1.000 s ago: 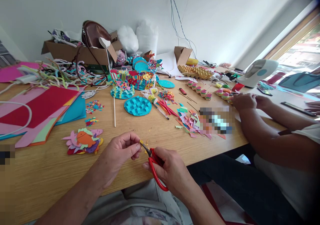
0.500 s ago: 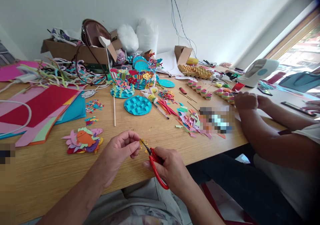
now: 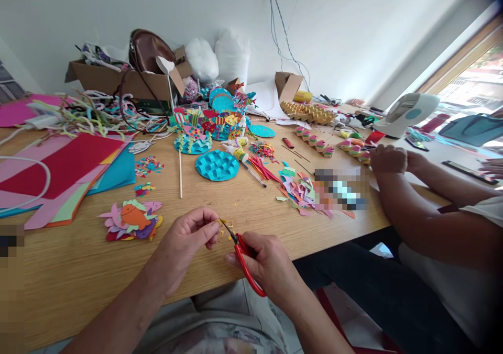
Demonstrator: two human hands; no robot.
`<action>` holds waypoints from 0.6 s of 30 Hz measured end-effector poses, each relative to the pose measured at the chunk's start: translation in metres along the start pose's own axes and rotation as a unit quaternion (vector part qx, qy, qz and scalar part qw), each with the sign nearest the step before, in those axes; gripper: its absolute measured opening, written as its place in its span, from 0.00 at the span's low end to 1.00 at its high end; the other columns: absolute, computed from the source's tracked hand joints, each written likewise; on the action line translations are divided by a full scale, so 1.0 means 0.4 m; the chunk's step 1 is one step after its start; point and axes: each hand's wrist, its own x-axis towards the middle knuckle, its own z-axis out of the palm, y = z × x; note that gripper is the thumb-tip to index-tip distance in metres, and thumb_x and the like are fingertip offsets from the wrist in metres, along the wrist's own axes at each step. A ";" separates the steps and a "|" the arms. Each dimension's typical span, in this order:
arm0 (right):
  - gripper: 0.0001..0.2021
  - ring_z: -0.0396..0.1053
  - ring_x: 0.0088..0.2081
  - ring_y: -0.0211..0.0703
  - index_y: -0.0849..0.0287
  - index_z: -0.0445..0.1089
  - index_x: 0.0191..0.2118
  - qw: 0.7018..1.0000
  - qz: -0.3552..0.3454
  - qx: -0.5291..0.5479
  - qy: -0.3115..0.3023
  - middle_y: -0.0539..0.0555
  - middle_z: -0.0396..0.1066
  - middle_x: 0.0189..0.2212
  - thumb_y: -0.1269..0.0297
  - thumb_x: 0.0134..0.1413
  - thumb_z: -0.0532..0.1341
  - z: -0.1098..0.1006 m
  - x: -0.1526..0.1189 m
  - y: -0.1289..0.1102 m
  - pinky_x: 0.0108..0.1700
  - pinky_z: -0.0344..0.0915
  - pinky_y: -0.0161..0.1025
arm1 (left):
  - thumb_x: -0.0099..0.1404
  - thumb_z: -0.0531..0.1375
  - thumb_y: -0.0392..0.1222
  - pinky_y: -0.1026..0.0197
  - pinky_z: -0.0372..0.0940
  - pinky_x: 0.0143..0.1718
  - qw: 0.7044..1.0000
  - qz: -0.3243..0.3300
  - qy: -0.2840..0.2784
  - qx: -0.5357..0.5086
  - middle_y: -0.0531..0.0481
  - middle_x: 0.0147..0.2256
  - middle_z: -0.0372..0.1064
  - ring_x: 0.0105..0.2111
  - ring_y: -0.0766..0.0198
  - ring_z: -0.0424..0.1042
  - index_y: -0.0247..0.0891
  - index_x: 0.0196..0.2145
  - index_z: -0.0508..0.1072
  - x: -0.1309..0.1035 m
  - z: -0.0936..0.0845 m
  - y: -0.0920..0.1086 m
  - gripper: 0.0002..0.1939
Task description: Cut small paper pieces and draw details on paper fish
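Observation:
My left hand [image 3: 198,231] pinches a small piece of yellow paper [image 3: 219,220], mostly hidden by the fingers. My right hand [image 3: 267,257] is wrapped round the red handles of a pair of scissors [image 3: 248,270]. The blades point up and left, and their tips meet the yellow paper at my left fingertips. Tiny yellow clippings [image 3: 230,233] lie on the table just behind the blades. Left of my left hand is a pile of paper fish cut-outs [image 3: 135,217], an orange one on top. Beyond my hands lies a blue round piece with woven-looking paper loops [image 3: 217,165].
Coloured paper sheets [image 3: 63,170] cover the table's left side. Paper scraps [image 3: 301,191], a pen [image 3: 253,175] and glue bottles [image 3: 236,150] lie farther back. At the right, a co-worker's hands [image 3: 389,159] hold a painted egg-carton strip [image 3: 356,151]. A cardboard box [image 3: 106,79] stands by the wall.
My hands and the scissors stay almost in place. The yellow paper at the blade tips has shifted slightly, and a bit more of it shows beside my left fingertips.

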 end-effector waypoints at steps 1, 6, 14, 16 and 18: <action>0.22 0.46 0.19 0.31 0.58 0.52 0.18 1.000 0.000 -0.001 -0.001 0.43 0.48 0.15 0.49 0.51 0.57 0.000 0.000 0.001 0.21 0.44 0.31 | 0.53 0.61 0.42 0.66 0.58 0.26 1.000 0.002 0.000 -0.001 0.56 0.20 0.63 0.22 0.69 0.61 0.37 0.26 0.70 0.001 -0.002 -0.002 0.06; 0.19 0.49 0.20 0.32 0.58 0.53 0.20 1.000 0.001 -0.011 -0.017 0.43 0.52 0.17 0.52 0.54 0.56 -0.003 -0.004 -0.008 0.22 0.45 0.31 | 0.55 0.60 0.42 0.67 0.58 0.26 1.000 0.006 -0.011 -0.014 0.56 0.21 0.63 0.23 0.69 0.60 0.37 0.26 0.69 -0.002 -0.001 -0.001 0.05; 0.15 0.52 0.21 0.33 0.58 0.56 0.23 1.000 -0.005 -0.025 -0.013 0.44 0.57 0.19 0.55 0.54 0.57 -0.007 -0.003 -0.025 0.24 0.47 0.31 | 0.53 0.62 0.43 0.66 0.59 0.26 0.998 0.010 -0.026 -0.063 0.55 0.21 0.65 0.23 0.68 0.62 0.37 0.25 0.68 -0.012 0.019 0.008 0.07; 0.16 0.52 0.21 0.33 0.58 0.56 0.22 1.000 0.000 -0.027 -0.008 0.44 0.57 0.19 0.55 0.54 0.57 -0.006 -0.001 -0.024 0.23 0.47 0.31 | 0.53 0.62 0.43 0.66 0.59 0.26 0.997 0.010 -0.031 -0.065 0.55 0.21 0.65 0.23 0.68 0.62 0.37 0.25 0.68 -0.012 0.021 0.006 0.08; 0.17 0.51 0.21 0.32 0.58 0.55 0.22 1.000 0.001 -0.028 -0.007 0.44 0.56 0.18 0.54 0.53 0.57 -0.006 0.000 -0.022 0.23 0.46 0.31 | 0.53 0.62 0.43 0.66 0.59 0.26 0.998 0.008 -0.035 -0.060 0.55 0.21 0.65 0.24 0.68 0.62 0.37 0.25 0.68 -0.012 0.021 0.003 0.08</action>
